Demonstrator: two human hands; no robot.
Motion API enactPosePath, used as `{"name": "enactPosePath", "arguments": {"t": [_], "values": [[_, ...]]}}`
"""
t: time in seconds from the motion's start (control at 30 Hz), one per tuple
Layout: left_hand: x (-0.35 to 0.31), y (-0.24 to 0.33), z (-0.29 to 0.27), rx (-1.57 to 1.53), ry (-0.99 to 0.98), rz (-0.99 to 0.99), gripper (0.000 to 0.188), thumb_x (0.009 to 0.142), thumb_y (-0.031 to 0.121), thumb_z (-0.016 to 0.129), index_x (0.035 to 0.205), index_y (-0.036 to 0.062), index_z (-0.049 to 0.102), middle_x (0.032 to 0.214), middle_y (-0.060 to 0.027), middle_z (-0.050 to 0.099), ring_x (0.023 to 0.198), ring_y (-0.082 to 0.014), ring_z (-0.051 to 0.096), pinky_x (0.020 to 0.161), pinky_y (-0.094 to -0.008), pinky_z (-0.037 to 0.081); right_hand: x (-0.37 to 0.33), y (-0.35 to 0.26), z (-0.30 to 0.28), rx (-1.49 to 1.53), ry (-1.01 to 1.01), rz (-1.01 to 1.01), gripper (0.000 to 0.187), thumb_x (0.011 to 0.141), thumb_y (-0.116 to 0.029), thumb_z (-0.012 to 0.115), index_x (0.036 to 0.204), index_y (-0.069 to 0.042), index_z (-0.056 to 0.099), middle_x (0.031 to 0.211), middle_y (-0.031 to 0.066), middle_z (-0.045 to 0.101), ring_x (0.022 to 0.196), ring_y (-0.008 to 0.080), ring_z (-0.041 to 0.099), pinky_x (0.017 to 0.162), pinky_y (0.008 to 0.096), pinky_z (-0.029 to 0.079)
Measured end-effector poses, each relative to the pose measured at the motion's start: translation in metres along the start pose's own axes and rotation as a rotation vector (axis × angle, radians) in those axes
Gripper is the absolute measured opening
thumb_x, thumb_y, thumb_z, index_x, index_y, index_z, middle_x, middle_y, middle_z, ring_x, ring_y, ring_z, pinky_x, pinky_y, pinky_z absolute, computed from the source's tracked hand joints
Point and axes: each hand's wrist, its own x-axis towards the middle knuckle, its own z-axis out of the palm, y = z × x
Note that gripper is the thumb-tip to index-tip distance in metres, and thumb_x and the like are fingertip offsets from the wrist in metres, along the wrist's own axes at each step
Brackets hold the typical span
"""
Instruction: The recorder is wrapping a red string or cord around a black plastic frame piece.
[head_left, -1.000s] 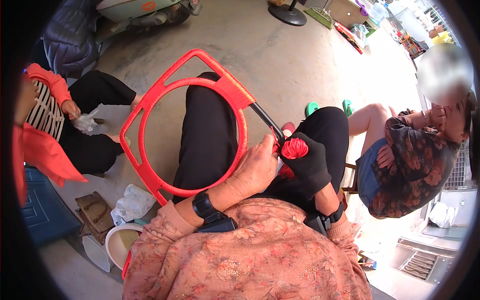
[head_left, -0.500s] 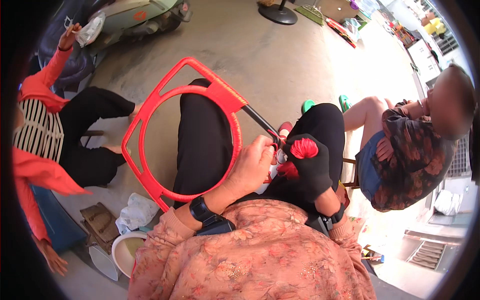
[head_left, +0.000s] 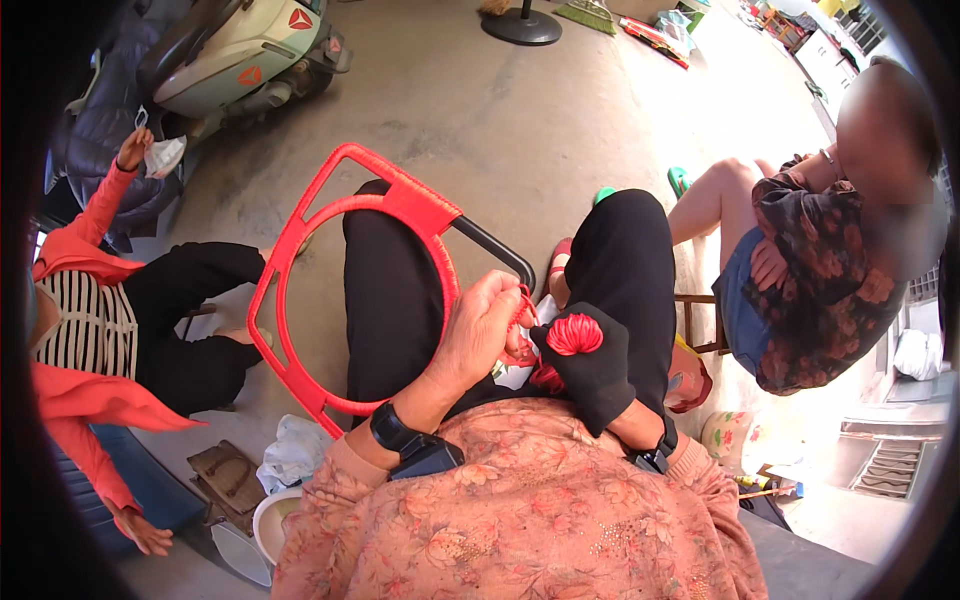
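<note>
A frame [head_left: 414, 207] rests across my lap: a ring inside an angular outline, mostly wrapped in red cord, with a bare black bar [head_left: 492, 246] on its right side. My left hand [head_left: 485, 325], bare, is closed at the end of that bar, pinching a strand of red cord [head_left: 525, 303] between thumb and fingers. Close beside it, my right hand [head_left: 600, 365], in a black fingerless-looking glove, is closed around a thick bundle of red cord [head_left: 576, 335]. The bundle bulges out of the top of the fist. My hands hide the frame's near right part.
At left, a person in a red jacket [head_left: 90, 395] holds up a white face mask [head_left: 165, 157]. Another person in a dark floral top [head_left: 815, 260] sits at right. A scooter [head_left: 235, 65] stands far left. A bag [head_left: 225, 475] and a pale bucket [head_left: 272, 525] are near left.
The view has shifted. My hands have come a little left and lower with the frame, and the bar's bent black corner shows more. A loop of red cord stands up at my left fingertips.
</note>
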Motion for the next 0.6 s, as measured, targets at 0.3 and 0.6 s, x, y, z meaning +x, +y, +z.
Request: {"name": "enactPosePath", "arguments": {"t": [0.3, 0.6], "values": [[0.002, -0.001, 0.002, 0.215, 0.018, 0.031, 0.020, 0.098, 0.014, 0.044, 0.106, -0.0032, 0.051, 0.078, -0.0059, 0.061, 0.059, -0.0066, 0.053, 0.054, -0.0203, 0.045, -0.002, 0.000, 0.006, -0.037, -0.041, -0.159, 0.019, 0.070, -0.009, 0.080, 0.078, -0.003, 0.063, 0.069, 0.0061, 0.060, 0.060, 0.0139, 0.058, 0.056, 0.0287, 0.046], [0.000, -0.001, 0.002, 0.183, 0.046, 0.042, 0.018, 0.099, 0.015, 0.046, 0.103, -0.0015, 0.052, 0.076, -0.0031, 0.061, 0.060, -0.0048, 0.052, 0.055, -0.0184, 0.043, -0.005, 0.007, 0.008, 0.250, -0.182, 0.039, 0.019, 0.073, -0.008, 0.080, 0.077, -0.002, 0.062, 0.068, 0.0016, 0.062, 0.062, 0.0046, 0.055, 0.055, 0.0243, 0.046]]}}
